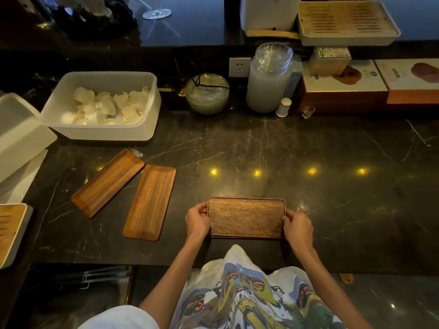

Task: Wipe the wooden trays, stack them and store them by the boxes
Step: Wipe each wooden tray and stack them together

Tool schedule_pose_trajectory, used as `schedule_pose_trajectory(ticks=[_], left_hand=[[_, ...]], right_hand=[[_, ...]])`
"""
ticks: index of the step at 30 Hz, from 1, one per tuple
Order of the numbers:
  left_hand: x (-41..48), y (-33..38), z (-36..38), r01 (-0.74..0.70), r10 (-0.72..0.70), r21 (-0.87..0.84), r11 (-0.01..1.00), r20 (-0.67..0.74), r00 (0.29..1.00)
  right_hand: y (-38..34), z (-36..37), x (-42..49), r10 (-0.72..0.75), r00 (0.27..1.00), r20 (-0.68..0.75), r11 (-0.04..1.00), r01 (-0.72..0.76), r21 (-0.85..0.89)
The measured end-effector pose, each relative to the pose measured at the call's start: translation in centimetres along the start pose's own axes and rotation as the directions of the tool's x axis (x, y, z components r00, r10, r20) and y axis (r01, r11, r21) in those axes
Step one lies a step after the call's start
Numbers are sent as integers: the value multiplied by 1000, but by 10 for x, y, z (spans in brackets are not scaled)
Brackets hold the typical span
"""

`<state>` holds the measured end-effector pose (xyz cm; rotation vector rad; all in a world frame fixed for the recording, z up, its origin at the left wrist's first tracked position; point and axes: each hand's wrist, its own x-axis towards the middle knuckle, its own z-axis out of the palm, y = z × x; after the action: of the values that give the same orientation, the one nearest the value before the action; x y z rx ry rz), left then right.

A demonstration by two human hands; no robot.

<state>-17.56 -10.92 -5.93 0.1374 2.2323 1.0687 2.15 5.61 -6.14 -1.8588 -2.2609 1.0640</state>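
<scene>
A dark wooden tray (246, 217) lies near the front edge of the black marble counter (332, 162); whether another tray lies under it I cannot tell. My left hand (197, 219) grips its left end and my right hand (297, 226) grips its right end. Two lighter wooden trays lie to the left: one (108, 182) upside down and angled, the other (150, 202) right side up beside it. Cardboard boxes (344, 81) stand at the back right.
A white plastic tub (152, 115) with pale pieces stands at the back left, its lid (21, 134) beside it. A glass bowl (207, 93), a tall jar (268, 86), a small white shaker (283, 107) and a shot glass (308, 112) line the back. A white slatted tray (14, 231) sits at far left.
</scene>
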Motion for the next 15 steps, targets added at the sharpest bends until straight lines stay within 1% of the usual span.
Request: schedule_pose_trajectory(ticks=[8, 13, 15], left_hand=[[8, -2, -3, 23, -24, 24, 999, 35, 999], [10, -2, -7, 51, -52, 26, 998, 54, 997], [10, -1, -11, 55, -56, 27, 998, 68, 996]], right_hand=[[-3, -2, 2, 40, 996, 78, 999, -40, 4], [-4, -1, 1, 68, 997, 49, 998, -68, -1], [-6, 0, 3, 107, 992, 72, 994, -107, 1]])
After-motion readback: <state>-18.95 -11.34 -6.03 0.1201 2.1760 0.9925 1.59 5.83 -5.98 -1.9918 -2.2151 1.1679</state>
